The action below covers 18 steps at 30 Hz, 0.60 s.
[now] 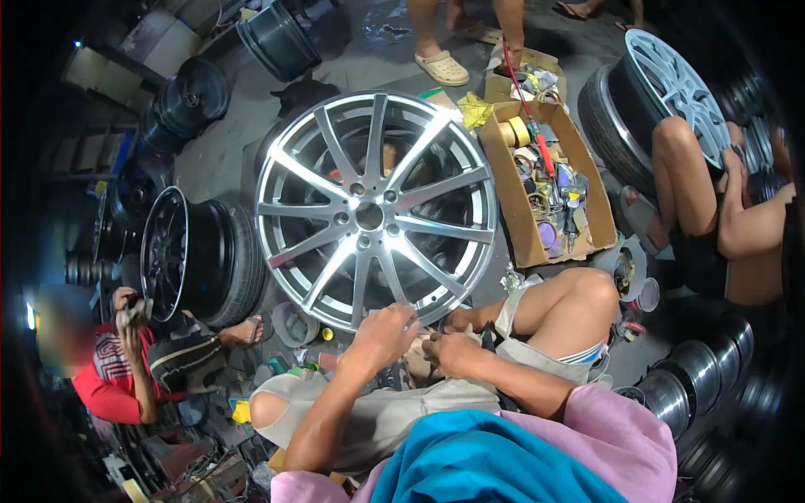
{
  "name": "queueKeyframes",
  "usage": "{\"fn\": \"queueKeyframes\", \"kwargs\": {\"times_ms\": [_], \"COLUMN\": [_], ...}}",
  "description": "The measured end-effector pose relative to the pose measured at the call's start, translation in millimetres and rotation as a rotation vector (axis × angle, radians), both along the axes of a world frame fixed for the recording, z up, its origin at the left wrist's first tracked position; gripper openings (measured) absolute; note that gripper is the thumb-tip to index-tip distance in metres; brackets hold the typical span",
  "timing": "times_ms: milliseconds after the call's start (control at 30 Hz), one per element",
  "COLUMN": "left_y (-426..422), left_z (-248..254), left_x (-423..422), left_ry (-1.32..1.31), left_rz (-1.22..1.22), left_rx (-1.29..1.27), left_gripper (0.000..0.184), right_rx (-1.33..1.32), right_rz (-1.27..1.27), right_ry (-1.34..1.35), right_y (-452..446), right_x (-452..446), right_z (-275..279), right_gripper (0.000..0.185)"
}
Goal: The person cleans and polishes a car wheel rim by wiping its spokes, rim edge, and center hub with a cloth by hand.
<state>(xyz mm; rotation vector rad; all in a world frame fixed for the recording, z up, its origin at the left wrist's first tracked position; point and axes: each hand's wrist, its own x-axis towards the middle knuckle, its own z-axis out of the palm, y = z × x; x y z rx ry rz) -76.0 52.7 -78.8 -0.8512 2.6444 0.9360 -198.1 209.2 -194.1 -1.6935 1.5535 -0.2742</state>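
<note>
A silver multi-spoke alloy wheel rim lies tilted in front of my knees, its face up toward me. At its near edge is my left hand, fingers bent and closed against the lip; whatever they hold is hidden. Just to the right and lower, over my lap, my right hand is curled with its fingers together. Something brownish shows beside those fingers, too small to name. A dark tyre or stand is partly visible through the spokes.
Right of the wheel stands a cardboard box with tape rolls and tools. A co-worker in a red shirt sits left by a black rim. Another person's knees are beside a grey-blue rim. Someone in clogs stands ahead.
</note>
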Motion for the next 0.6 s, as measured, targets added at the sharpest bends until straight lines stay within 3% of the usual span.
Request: {"fn": "queueKeyframes", "kwargs": {"times_ms": [233,600], "left_y": [6,16], "left_z": [7,19], "left_x": [1,-4], "left_ry": [-0.019,-0.047], "left_rz": [-0.003,-0.043], "left_rx": [-0.002,-0.005], "left_gripper": [0.026,0.030], "right_rx": [-0.055,-0.076], "right_rz": [-0.009,0.010], "right_ry": [-0.053,-0.077], "right_y": [5,7], "right_x": [2,-4], "right_z": [-15,-26], "right_gripper": [0.036,0.027]}}
